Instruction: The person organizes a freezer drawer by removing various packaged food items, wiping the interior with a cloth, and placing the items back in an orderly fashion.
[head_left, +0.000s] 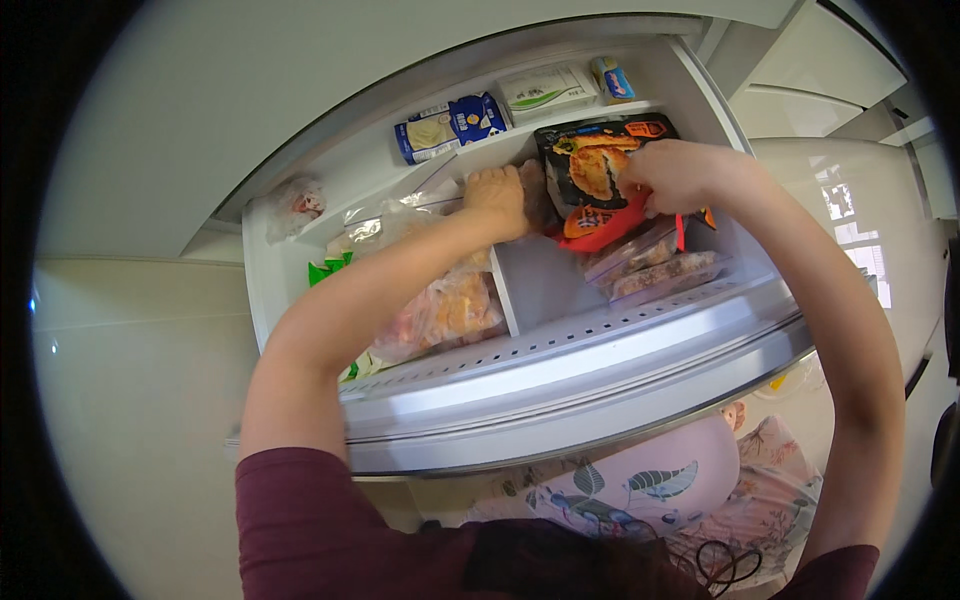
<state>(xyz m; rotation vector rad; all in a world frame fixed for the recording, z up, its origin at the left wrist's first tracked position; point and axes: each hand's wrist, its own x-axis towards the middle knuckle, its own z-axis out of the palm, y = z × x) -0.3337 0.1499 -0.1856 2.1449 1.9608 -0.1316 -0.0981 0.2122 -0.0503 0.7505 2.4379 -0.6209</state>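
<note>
Both hands reach into an open freezer drawer (517, 352). My left hand (495, 201) has its fingers bent over a clear plastic bag (534, 196) near the central divider; whether it grips the bag is unclear. My right hand (654, 176) lies on the right side of a black food package (592, 161) with an orange and red lower part, its fingertips partly hidden. Below that package, clear zip bags of frozen food (664, 276) rest in the right compartment. Left of the divider, under my left forearm, are bags of orange-coloured frozen food (457, 307).
Along the drawer's back shelf stand a blue and white carton (452, 127), a white box (547, 90), a small blue packet (615, 80) and a knotted clear bag (298, 206). A green package (330, 268) shows at left. A pink leaf-patterned surface (660, 480) lies below the drawer front.
</note>
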